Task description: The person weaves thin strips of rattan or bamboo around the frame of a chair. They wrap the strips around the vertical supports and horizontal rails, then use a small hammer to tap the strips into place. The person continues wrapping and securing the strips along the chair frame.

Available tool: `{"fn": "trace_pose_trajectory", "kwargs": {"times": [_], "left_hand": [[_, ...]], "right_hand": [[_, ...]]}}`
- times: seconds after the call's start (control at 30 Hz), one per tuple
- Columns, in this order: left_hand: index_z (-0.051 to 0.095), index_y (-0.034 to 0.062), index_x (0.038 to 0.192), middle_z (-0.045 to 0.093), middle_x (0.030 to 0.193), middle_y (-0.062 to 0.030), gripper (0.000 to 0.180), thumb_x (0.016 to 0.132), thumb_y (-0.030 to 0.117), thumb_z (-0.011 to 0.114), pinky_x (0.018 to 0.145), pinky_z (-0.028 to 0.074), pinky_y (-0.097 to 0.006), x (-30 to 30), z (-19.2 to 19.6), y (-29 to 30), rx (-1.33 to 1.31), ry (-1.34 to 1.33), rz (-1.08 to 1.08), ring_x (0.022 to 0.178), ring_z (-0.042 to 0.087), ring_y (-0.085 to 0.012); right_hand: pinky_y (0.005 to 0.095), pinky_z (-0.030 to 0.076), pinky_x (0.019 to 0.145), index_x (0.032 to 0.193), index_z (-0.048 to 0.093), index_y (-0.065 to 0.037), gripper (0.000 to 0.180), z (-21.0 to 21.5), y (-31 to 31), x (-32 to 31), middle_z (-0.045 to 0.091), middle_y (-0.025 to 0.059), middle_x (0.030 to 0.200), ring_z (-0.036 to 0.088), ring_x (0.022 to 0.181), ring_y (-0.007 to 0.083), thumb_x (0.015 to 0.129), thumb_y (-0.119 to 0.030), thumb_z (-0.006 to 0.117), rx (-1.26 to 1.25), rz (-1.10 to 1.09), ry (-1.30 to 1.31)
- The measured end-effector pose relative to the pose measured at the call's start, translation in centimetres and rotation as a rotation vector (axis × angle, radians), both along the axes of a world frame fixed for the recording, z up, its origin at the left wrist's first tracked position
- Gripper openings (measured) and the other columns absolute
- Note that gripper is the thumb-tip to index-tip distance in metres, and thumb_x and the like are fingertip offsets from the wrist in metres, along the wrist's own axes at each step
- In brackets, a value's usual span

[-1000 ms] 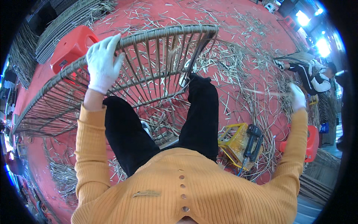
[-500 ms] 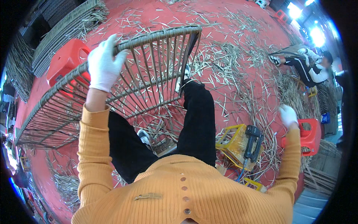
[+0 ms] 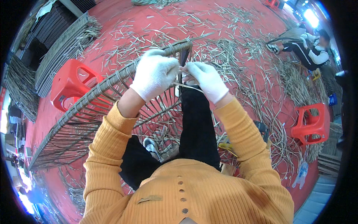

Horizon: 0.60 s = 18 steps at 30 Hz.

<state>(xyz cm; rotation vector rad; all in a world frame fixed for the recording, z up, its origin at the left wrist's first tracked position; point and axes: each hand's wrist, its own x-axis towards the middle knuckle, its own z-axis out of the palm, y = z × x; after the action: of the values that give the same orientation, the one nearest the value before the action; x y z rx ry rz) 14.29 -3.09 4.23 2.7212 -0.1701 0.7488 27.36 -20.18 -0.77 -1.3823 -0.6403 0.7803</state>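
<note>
1. Left hand (image 3: 153, 74) and right hand (image 3: 206, 79), gloved, pinch a strip (image 3: 188, 87) together at the frame (image 3: 112, 84) rim, over the knees.
2. Rim wrapped; ribs bare. Judged: weaving mostly left.

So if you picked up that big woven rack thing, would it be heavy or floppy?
Probably light for its size: the wicker frame is mostly open gaps between thin rods. It likely stays fairly stiff, since its wrapped rim holds a smooth curve. The thin strip between the hands looks bendy, and might snap if folded sharply.
</note>
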Motion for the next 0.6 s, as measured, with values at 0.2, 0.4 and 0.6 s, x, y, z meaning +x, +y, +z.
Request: {"fn": "trace_pose_trajectory", "kwargs": {"times": [0.2, 0.4, 0.6], "left_hand": [[0.068, 0.0156, 0.07, 0.065, 0.063, -0.0066, 0.015, 0.085, 0.019, 0.07, 0.118, 0.035, -0.059, 0.8, -1.4, -0.5, 0.44, 0.087, 0.229, 0.069, 0.068, -0.0293], [0.073, 0.0152, 0.077, 0.069, 0.067, -0.0057, 0.011, 0.087, 0.018, 0.068, 0.112, 0.038, -0.06, 1.9, -3.1, -0.4, 0.467, -0.093, 0.323, 0.073, 0.071, -0.0261], [0.069, 0.0147, 0.079, 0.067, 0.065, -0.006, 0.006, 0.084, 0.015, 0.067, 0.106, 0.043, -0.056, 2.3, -3.2, 0.2, 0.425, -0.116, 0.3, 0.067, 0.071, -0.0266]], "right_hand": [[0.0325, 0.051, 0.097, 0.133, 0.062, 0.001, 0.04, -4.7, 3.8, 2.4, 0.068, 0.009, 0.116, 0.063, 0.109, 0.0158, 0.101, -0.022, 0.066, 0.002, -0.083, -0.367], [0.0334, 0.05, 0.103, 0.133, 0.058, 0.004, 0.042, -4.4, 5.1, 4.0, 0.07, 0.0117, 0.122, 0.066, 0.115, 0.0184, 0.094, -0.01, 0.065, 0.335, 0.17, -0.004], [0.0386, 0.05, 0.105, 0.132, 0.06, 0.004, 0.042, -4.0, 5.6, 5.3, 0.069, 0.011, 0.119, 0.066, 0.113, 0.0222, 0.091, -0.004, 0.061, 0.202, 0.192, 0.112]]}}
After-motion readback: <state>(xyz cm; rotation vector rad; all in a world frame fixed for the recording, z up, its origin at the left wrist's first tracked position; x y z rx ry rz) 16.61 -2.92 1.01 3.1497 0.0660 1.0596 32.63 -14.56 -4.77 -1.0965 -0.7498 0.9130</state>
